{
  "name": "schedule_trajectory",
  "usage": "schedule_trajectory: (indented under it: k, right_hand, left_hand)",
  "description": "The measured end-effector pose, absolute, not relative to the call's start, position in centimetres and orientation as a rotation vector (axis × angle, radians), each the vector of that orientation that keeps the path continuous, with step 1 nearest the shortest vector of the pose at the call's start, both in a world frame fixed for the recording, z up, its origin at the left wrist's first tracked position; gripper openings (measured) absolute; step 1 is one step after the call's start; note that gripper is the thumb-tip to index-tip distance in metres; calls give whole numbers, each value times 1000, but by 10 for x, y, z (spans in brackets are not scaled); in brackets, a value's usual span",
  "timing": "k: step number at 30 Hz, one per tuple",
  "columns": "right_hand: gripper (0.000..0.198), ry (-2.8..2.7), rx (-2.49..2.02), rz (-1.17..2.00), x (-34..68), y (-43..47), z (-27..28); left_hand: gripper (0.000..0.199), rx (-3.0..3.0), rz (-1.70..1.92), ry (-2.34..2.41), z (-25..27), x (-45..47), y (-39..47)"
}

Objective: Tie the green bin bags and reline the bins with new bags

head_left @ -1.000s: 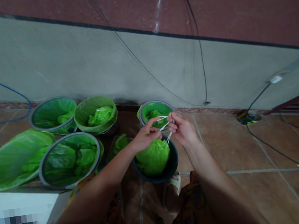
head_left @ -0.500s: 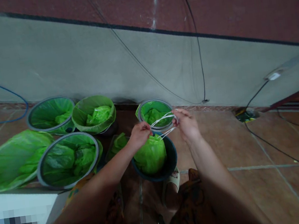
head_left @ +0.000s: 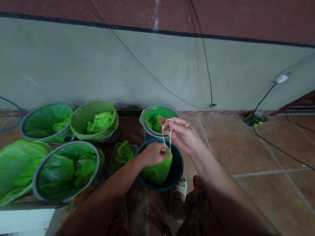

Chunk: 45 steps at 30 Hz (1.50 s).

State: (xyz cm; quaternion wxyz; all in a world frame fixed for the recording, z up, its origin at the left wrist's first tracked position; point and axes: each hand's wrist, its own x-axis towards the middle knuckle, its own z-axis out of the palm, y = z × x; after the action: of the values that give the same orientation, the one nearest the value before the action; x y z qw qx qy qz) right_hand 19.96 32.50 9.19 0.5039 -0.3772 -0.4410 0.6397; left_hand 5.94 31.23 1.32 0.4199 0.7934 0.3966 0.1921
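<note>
A light green plastic bag (head_left: pixel 159 172) hangs in the mouth of a dark blue bucket (head_left: pixel 179 166) at my feet. My left hand (head_left: pixel 154 153) is closed around the gathered top of this bag. From there a white drawstring (head_left: pixel 170 138) rises in a narrow loop. Pinched in the fingers of my right hand (head_left: pixel 182 132) is the upper end of that loop, just above and to the right of the left hand. The knot area is hidden behind the left fingers.
Several bins lined with green bags stand left, among them a grey-rimmed bin (head_left: pixel 99 160). Another lined bin (head_left: pixel 144 125) stands behind the bucket. A clear tub (head_left: pixel 136 148) holds green plastic. Black cables (head_left: pixel 267 140) cross the tiles at right.
The drawstring, stretched sideways between both hands before, now stands in an upright loop. My left hand has moved down onto the bag's top, and my right hand has come closer to it.
</note>
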Motion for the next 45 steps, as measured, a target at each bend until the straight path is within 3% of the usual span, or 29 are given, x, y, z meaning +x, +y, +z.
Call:
schedule_trajectory:
  k: [8,14,21,28,36,41,45]
  right_hand:
    - [27,-1160,-860,1586,184,320,89]
    - [36,-1540,-1420,1009,198,336,55]
    - [52,-1876,-1343,1192,205,335,36]
    - [40,-1878,-1449,967,201,332,50]
    - [23,-1756,-1417,1183,198,330,47]
    - [19,-1903,-1508,1309,204,325,49]
    - [17,-1963,-1616,1268,211,323,49]
  left_hand:
    - [28,2001,589,1060,4,70,308]
    - [25,1908,572,967,14,60,310]
    - [35,1772,718,1017,31,43,323]
    - [35,1444,905,1030,36,42,324]
    - [14,1090,908,1230,32,42,327]
    - [10,1176,963,1282,22,38,332]
    - [11,1668,850,1297,25,31,332]
